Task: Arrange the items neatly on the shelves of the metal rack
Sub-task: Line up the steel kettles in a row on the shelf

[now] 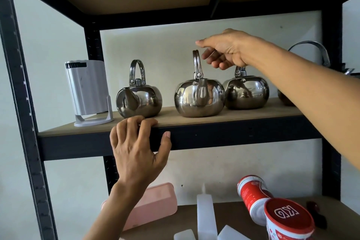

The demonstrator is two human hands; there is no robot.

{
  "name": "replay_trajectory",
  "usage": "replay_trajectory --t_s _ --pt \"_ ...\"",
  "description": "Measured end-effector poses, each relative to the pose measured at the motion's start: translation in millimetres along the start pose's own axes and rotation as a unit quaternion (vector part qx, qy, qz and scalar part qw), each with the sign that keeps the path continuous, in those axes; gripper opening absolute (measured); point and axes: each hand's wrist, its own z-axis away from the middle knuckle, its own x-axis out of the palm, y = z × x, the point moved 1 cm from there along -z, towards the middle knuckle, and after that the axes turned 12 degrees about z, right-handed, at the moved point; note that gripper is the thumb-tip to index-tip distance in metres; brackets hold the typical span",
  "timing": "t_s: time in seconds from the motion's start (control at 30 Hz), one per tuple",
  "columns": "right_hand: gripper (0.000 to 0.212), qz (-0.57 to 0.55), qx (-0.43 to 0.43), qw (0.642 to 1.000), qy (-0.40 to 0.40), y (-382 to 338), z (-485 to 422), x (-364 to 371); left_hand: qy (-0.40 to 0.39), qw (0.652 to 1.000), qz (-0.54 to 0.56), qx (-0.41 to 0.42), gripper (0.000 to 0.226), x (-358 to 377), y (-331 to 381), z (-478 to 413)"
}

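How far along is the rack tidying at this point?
Done: three kettles and a white appliance stand in a row on the upper shelf. In hand: right hand hovers at the kettle handles, grip unclear; left hand grips the shelf edge. Left: tilted red canister, pink box below.

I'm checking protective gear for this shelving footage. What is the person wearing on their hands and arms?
Nothing shows. The left hand and right hand are bare, without gloves. The left forearm and right forearm are uncovered as far as the frame reaches, with no sleeve, watch or bracelet in view.
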Motion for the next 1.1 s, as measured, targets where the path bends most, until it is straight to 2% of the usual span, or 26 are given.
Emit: replay_trajectory --t_s 0.13,0.4,0.53,0.6,0.73,0.8,0.87,1.03,1.1 --pt "0.030 0.065 -0.023 0.995 0.067 12.7 1.4 -15.7 -0.001 1.000 -0.003 -0.017 0.041 5.9 13.1 0.1" --pt "0.016 0.167 -0.093 0.974 0.120 44.5 6.9 -52.9 0.001 0.999 0.045 0.030 0.037 35.5 67.1 0.8" --pt "0.014 0.209 -0.099 0.965 0.121 62.3 5.3 -65.5 -0.017 0.996 0.073 0.042 0.036 50.5 94.4 -1.0" --pt "0.020 0.237 -0.095 0.959 0.124 68.6 1.9 -66.7 -0.018 0.996 0.076 0.034 0.036 54.7 99.5 -1.1" --pt "0.049 0.311 -0.084 0.929 0.179 68.0 -11.1 -58.4 -0.009 0.996 0.075 0.048 0.035 58.0 95.2 -0.8" --pt "0.051 0.344 -0.074 0.912 0.210 65.1 -18.3 -53.0 -0.009 0.996 0.074 0.058 0.035 58.9 92.5 -1.2" --pt "0.041 0.347 -0.068 0.910 0.217 63.2 -24.2 -48.7 -0.005 0.995 0.071 0.064 0.036 59.3 91.7 -1.3" --pt "0.018 0.289 -0.048 0.934 0.204 67.2 -28.9 -47.2 0.012 0.994 0.068 0.086 0.035 62.5 89.3 0.6" --pt "0.021 0.237 -0.052 0.951 0.192 70.3 -29.9 -50.4 0.018 0.994 0.064 0.086 0.036 63.9 89.7 0.7"
